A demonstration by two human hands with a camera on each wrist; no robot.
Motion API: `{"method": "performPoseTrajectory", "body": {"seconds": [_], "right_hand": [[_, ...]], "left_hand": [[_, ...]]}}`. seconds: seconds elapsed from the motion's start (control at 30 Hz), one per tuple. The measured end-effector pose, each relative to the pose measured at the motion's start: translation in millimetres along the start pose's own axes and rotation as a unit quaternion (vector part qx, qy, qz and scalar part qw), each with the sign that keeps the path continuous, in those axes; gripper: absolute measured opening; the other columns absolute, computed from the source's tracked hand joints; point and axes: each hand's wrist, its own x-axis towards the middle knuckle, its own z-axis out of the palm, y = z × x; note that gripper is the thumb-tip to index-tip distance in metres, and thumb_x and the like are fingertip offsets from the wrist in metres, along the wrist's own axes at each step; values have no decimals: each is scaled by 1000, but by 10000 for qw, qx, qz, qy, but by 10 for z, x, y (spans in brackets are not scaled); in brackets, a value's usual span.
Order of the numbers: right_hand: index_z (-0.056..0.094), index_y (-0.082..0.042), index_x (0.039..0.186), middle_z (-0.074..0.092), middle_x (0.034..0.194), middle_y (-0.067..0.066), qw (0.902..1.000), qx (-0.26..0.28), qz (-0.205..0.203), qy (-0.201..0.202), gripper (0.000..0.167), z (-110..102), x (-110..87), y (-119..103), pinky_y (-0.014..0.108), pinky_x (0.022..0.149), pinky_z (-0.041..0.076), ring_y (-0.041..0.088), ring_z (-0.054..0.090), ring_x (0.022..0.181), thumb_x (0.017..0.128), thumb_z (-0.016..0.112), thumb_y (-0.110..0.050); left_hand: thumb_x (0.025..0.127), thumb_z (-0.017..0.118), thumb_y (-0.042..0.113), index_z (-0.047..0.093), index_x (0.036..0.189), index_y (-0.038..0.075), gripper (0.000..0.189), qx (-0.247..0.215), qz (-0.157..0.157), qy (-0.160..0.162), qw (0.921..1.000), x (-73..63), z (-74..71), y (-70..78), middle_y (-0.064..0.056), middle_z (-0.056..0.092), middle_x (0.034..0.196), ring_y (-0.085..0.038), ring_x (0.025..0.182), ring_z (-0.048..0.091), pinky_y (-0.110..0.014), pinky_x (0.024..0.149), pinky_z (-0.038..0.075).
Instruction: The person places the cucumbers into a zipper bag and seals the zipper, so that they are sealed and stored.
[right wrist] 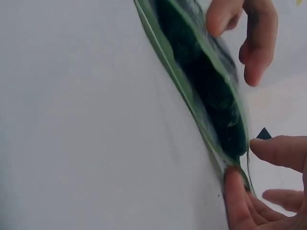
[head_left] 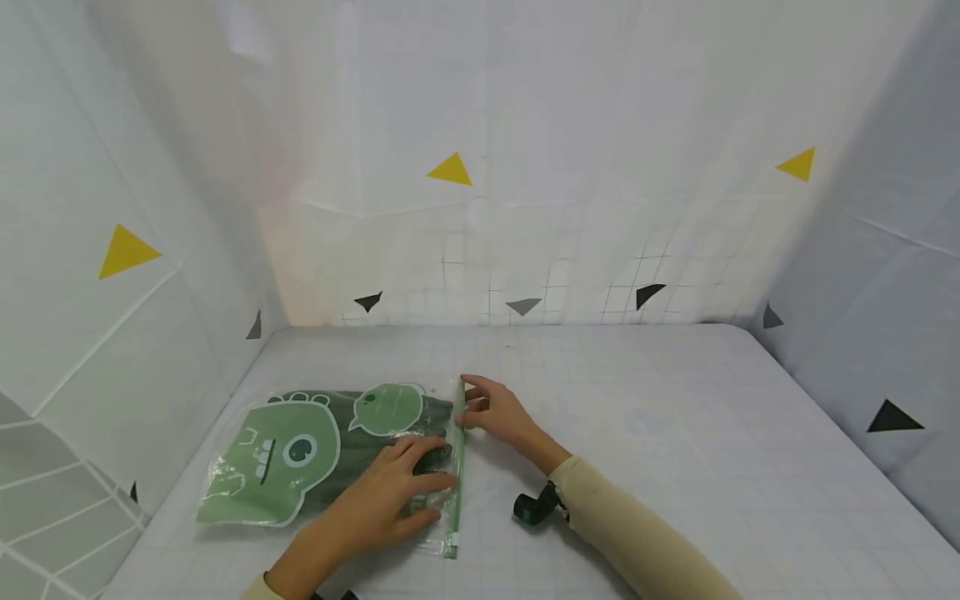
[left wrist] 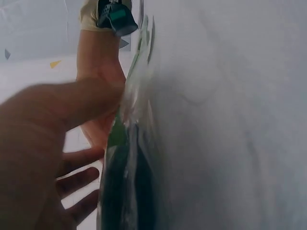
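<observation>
A clear zip bag [head_left: 300,442] printed with a light green cartoon dinosaur lies on the table, a folded dark green thing [right wrist: 211,91] inside it. Its green zip edge [head_left: 460,467] faces right, and the right wrist view shows the mouth gaping. My left hand [head_left: 390,492] rests on the bag near that edge, fingers spread; in the left wrist view its thumb [left wrist: 91,98] touches the plastic. At the far end of the zip edge, my right hand [head_left: 498,412] holds the bag's lip between thumb and fingers [right wrist: 237,199]. What the dark green contents are, I cannot tell.
A white table [head_left: 675,433] with a faint grid stretches to the right of the bag. White sheet walls with yellow triangles [head_left: 452,169] and dark ones close in the back and both sides. A black wrist camera [head_left: 536,507] hangs under the right wrist.
</observation>
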Motion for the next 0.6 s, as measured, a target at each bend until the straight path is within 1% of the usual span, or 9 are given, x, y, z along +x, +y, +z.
{"method": "performPoseTrajectory", "body": {"seconds": [0.13, 0.2, 0.27, 0.33, 0.43, 0.53, 0.6], "right_hand": [[46, 4, 152, 69, 113, 16, 9981, 455, 320, -273, 70, 5, -108, -17, 41, 76, 59, 28, 72, 93, 91, 79, -9], [46, 5, 151, 69, 108, 13, 9968, 549, 402, -410, 68, 14, -169, -36, 40, 70, 59, 27, 72, 84, 92, 78, -10], [45, 4, 151, 70, 105, 11, 9961, 570, 440, -514, 68, 24, -228, -61, 39, 67, 59, 27, 73, 78, 93, 77, -11], [43, 4, 152, 71, 102, 10, 9957, 565, 448, -586, 70, 33, -286, -83, 38, 66, 59, 27, 72, 75, 93, 78, -11], [42, 6, 151, 72, 99, 8, 9945, 606, 501, -687, 70, 54, -384, -124, 38, 65, 59, 27, 72, 73, 93, 78, -11], [47, 8, 142, 72, 94, 8, 9927, 688, 598, -792, 62, 83, -482, -166, 38, 64, 59, 28, 73, 71, 92, 78, -9], [52, 7, 132, 73, 90, 9, 9910, 758, 670, -880, 51, 103, -544, -194, 38, 63, 59, 28, 73, 69, 91, 78, -8]], "left_hand": [[86, 86, 44, 73, 124, 27, 44, -131, 388, -36, 9992, 8, -2, 12, -10, 46, 151, -26, 138, 41, -55, 103, 43], [82, 88, 48, 70, 121, 27, 48, -199, 450, -93, 9987, 11, -9, 24, -7, 46, 149, -24, 138, 39, -54, 104, 42], [79, 90, 50, 67, 116, 28, 49, -225, 435, -127, 9987, 13, -17, 34, -2, 48, 143, -21, 135, 40, -50, 106, 40], [76, 91, 52, 65, 110, 28, 48, -189, 446, -190, 9986, 13, -23, 43, 4, 49, 133, -16, 126, 43, -44, 104, 39], [75, 88, 59, 65, 102, 29, 47, -83, 563, -373, 9977, 10, -25, 62, 11, 48, 116, -10, 110, 45, -35, 96, 38], [78, 84, 60, 65, 99, 28, 43, -3, 666, -549, 9963, -2, -30, 87, 15, 48, 105, -6, 98, 46, -32, 88, 37], [82, 84, 56, 66, 97, 27, 37, 94, 732, -596, 9955, -4, -40, 104, 16, 50, 100, -4, 92, 48, -31, 85, 40]]}}
